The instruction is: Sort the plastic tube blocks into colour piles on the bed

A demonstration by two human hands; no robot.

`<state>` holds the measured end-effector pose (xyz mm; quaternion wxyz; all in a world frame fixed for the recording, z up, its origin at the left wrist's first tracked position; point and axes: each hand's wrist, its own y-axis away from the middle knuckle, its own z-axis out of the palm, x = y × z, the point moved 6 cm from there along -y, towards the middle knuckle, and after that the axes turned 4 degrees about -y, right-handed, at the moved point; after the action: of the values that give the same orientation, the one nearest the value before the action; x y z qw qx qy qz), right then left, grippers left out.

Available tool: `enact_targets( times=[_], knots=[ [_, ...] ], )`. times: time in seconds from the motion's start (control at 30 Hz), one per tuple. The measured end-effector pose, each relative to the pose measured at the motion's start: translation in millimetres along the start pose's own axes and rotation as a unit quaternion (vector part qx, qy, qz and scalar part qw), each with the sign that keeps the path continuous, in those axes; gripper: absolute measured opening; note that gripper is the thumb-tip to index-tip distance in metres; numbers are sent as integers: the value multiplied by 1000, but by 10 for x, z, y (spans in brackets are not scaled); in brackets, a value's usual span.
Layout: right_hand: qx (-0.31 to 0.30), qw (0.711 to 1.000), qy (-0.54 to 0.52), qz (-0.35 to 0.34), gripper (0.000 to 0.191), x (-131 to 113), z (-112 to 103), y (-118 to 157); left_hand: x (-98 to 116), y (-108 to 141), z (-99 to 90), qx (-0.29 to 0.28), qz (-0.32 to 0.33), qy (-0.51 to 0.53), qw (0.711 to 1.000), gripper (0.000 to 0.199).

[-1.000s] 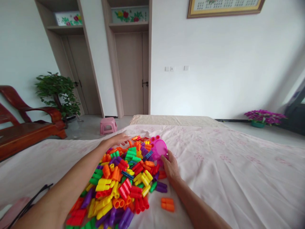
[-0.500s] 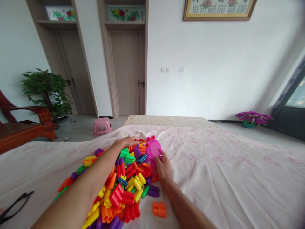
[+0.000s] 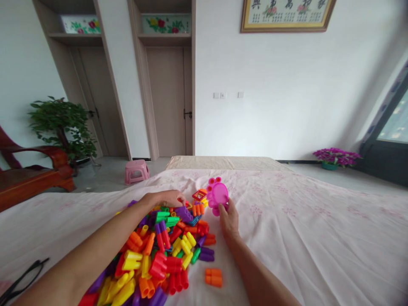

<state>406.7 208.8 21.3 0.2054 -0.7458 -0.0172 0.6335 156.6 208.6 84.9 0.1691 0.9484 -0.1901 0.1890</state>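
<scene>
My right hand (image 3: 229,219) grips a pink paw-shaped plastic piece (image 3: 219,194) by its lower right edge, above the cloth just right of the pile. At the far edge of the heap of colourful plastic tube blocks (image 3: 165,250), my left hand (image 3: 172,198) has its fingers curled down; whatever they may hold is hidden. Beyond the left fingertips a red square frame piece (image 3: 199,195) lies near a purple block (image 3: 184,213). A separate orange block (image 3: 213,277) rests on the cloth beside my right forearm.
A pale pink flowered cloth (image 3: 287,238) covers the surface. Black-framed glasses (image 3: 25,278) lie at the lower left. Past the surface are a pink stool (image 3: 137,171), a wooden chair (image 3: 38,170), a potted plant (image 3: 63,127) and purple flowers (image 3: 336,157).
My right hand has moved the pink piece to the right, away from the pile. My left hand has drawn back left, and the red frame piece now shows apart from it.
</scene>
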Motion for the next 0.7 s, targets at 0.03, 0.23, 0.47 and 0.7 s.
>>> enact_targets(
  times=[0.03, 0.23, 0.47, 0.7],
  knots=[
    [4, 999, 34, 7, 50, 8, -49, -50, 102, 106, 6, -11, 14, -6, 1000, 22],
    [-38, 966, 253, 46, 53, -5, -153, -196, 581, 834, -96, 0, 76, -60, 995, 24],
    [-98, 937, 336, 9, 54, -67, 3, -236, 508, 1678, -100, 172, 48, -90, 980, 22],
    [-140, 888, 433, -57, 54, -233, 268, -545, -81, 2447, 503, 460, -73, -120, 877, 38]
  ],
)
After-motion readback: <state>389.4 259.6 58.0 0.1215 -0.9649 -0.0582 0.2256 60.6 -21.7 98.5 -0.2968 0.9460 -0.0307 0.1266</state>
